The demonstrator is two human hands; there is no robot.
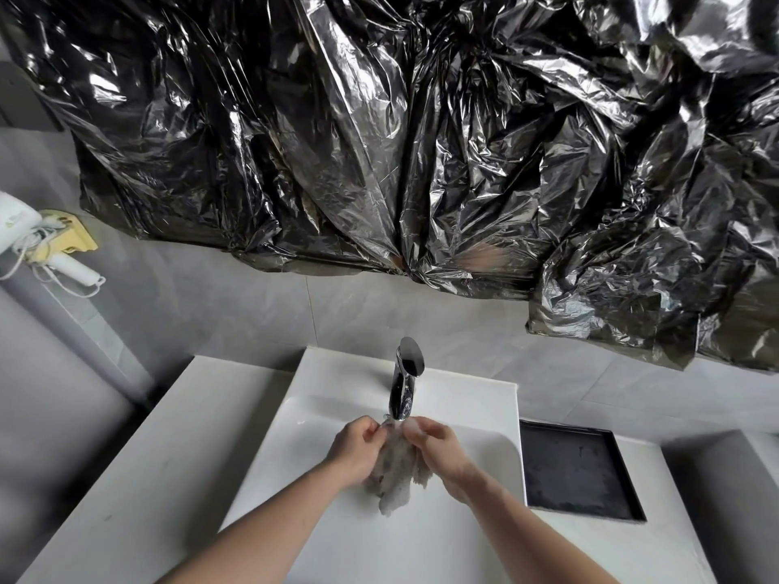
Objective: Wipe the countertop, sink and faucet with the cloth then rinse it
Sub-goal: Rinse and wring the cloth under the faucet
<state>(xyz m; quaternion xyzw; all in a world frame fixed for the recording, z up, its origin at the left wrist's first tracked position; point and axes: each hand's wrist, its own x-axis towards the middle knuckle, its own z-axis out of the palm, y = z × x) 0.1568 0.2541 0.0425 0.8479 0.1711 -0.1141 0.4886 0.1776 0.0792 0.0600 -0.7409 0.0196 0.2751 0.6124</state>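
While both hands, left hand and right hand, pinch the cloth over the sink, under the faucet, knead it through, then wring downward.

We see both hands over the white sink, holding a pale wet cloth just under the chrome faucet. The left hand pinches it at nine o'clock, the right hand at three. Black plastic sheeting hangs at twelve.
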